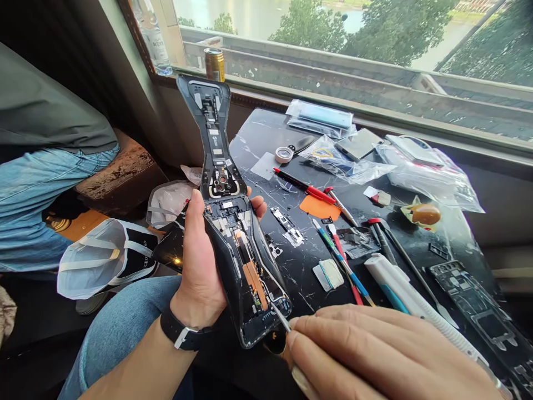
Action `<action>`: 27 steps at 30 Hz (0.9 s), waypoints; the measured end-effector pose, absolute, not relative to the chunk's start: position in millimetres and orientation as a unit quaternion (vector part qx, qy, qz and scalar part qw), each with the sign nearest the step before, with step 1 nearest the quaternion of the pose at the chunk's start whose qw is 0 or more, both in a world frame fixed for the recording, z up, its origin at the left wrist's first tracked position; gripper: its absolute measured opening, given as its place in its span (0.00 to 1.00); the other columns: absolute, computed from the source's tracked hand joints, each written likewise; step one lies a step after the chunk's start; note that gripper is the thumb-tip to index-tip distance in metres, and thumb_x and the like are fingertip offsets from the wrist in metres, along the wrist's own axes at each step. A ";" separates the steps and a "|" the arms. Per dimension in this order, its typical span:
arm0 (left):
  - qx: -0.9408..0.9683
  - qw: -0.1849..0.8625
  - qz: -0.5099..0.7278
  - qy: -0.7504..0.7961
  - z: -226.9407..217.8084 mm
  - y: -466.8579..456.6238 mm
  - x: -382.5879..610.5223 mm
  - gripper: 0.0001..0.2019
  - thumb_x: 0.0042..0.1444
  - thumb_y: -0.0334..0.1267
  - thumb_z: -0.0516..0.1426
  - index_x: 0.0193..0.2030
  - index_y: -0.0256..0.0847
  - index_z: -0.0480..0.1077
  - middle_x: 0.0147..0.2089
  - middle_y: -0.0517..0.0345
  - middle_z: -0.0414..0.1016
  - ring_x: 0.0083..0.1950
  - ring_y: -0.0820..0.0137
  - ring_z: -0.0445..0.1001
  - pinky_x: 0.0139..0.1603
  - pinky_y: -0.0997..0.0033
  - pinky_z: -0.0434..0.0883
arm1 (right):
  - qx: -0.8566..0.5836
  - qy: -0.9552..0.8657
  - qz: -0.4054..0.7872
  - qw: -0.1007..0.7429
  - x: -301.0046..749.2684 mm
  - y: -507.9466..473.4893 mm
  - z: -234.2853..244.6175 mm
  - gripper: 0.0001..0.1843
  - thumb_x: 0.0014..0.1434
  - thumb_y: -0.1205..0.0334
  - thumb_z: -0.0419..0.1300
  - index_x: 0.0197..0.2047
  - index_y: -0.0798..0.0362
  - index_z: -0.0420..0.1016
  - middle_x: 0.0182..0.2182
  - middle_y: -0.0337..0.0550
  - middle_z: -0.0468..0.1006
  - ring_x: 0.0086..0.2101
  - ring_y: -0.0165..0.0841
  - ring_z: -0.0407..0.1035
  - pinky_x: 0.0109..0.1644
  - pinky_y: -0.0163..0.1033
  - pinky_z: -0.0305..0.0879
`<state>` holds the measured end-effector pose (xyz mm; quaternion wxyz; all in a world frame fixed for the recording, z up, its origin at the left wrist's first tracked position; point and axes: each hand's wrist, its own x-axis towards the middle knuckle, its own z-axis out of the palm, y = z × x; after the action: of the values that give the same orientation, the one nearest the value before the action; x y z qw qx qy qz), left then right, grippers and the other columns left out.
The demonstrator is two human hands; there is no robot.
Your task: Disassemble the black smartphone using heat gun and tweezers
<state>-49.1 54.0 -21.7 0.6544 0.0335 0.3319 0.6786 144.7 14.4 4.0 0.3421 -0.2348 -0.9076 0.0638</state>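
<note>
Right hand [387,355] pinches thin metal pick [280,316] at opened smartphone [245,261], left hand [200,278] clenching it; circuit boards [227,208] exposed, still seated

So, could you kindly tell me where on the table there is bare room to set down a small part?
Bare black tabletop shows behind the phone, left of the tape roll. Another patch lies between the phone and the white striped pad. The right side is crowded with screwdrivers and plastic bags.
</note>
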 end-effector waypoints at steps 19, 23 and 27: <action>0.029 0.653 0.686 0.319 -24.6 54.6 -55.8 0.30 0.70 0.63 0.50 0.49 0.36 0.80 0.46 0.45 0.83 0.46 0.61 0.84 0.41 0.66 0.84 | -0.433 -0.819 0.188 0.328 176.2 25.5 28.9 0.10 0.75 0.59 0.56 0.42 0.41 0.78 0.34 0.37 0.84 0.30 0.33 0.80 0.34 0.37 0.73; -0.014 0.638 0.687 0.349 -14.1 54.2 -59.6 0.30 0.70 0.62 0.50 0.50 0.34 0.79 0.45 0.44 0.83 0.44 0.63 0.84 0.41 0.67 0.84 | -0.528 -0.823 0.152 0.144 188.6 49.7 40.4 0.22 0.76 0.49 0.51 0.29 0.47 0.66 0.20 0.36 0.71 0.20 0.32 0.65 0.26 0.39 0.58; -0.008 0.647 0.686 0.332 -5.5 53.6 -73.4 0.29 0.71 0.60 0.50 0.54 0.34 0.77 0.45 0.45 0.83 0.43 0.61 0.84 0.38 0.64 0.85 | -0.577 -0.808 0.102 -0.062 185.9 63.9 48.5 0.22 0.74 0.52 0.56 0.27 0.49 0.62 0.23 0.38 0.70 0.25 0.33 0.65 0.31 0.40 0.53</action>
<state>-73.4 53.6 -5.5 0.6468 -0.0077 0.3323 0.6864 185.9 63.9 48.5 -0.0621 -0.5771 -0.8079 0.1019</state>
